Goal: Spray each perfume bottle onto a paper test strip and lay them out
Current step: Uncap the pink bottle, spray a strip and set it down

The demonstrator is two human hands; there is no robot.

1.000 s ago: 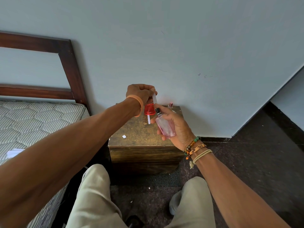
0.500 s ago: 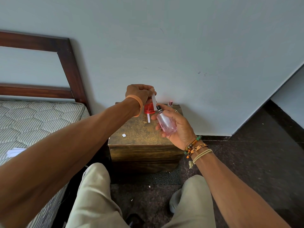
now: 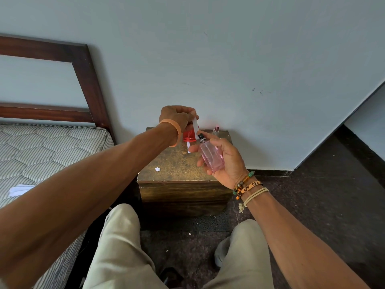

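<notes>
My right hand (image 3: 226,161) grips a clear pink perfume bottle (image 3: 211,156) above the wooden stand, its black nozzle tilted up and left. My left hand (image 3: 177,118) pinches a white paper test strip (image 3: 195,126) that hangs just above the nozzle. A red bottle (image 3: 190,136) stands on the stand behind my left wrist, partly hidden. Another white strip (image 3: 188,147) lies on the stand below it. A small bottle with a pink cap (image 3: 216,130) stands at the back by the wall.
The brown wooden stand (image 3: 177,174) sits against the pale wall, with a small paper scrap (image 3: 157,169) on its top. A bed with a striped mattress (image 3: 41,151) and dark headboard is at left, white papers (image 3: 19,189) on it. My knees are below.
My right hand has tilted the pink bottle a little and shifted slightly right. My left hand keeps the strip over the nozzle, almost unmoved.
</notes>
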